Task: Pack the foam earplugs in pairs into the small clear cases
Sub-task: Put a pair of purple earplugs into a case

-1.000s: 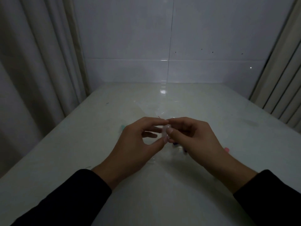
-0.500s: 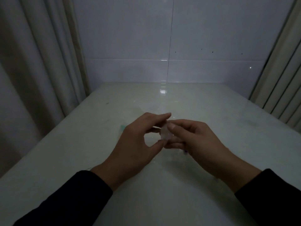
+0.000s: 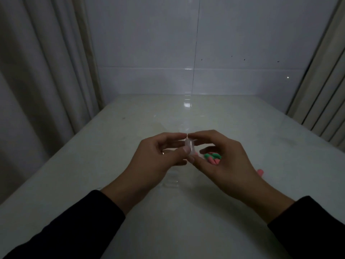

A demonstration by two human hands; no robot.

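A small clear case [image 3: 190, 147] is held upright above the middle of the pale table [image 3: 186, 212]. My left hand [image 3: 158, 161] pinches it between thumb and forefinger from the left. My right hand [image 3: 224, 161] pinches it from the right, forefinger at its top and thumb at its bottom. What is inside the case cannot be told. Green and pink foam earplugs [image 3: 212, 158] lie in a small heap on the table under my right hand's fingers. One more pink earplug [image 3: 260, 172] shows past my right wrist.
Other clear cases [image 3: 170, 181] lie faintly visible on the table below my left hand. A curtain [image 3: 37, 81] hangs along the table's left side. A tiled wall [image 3: 186, 53] closes the far end, and vertical blinds [image 3: 324, 90] stand at the right.
My right hand's lower fingers have lifted and spread, uncovering the heap of green and pink earplugs. Both forefingers now meet above the case, which stands more upright.
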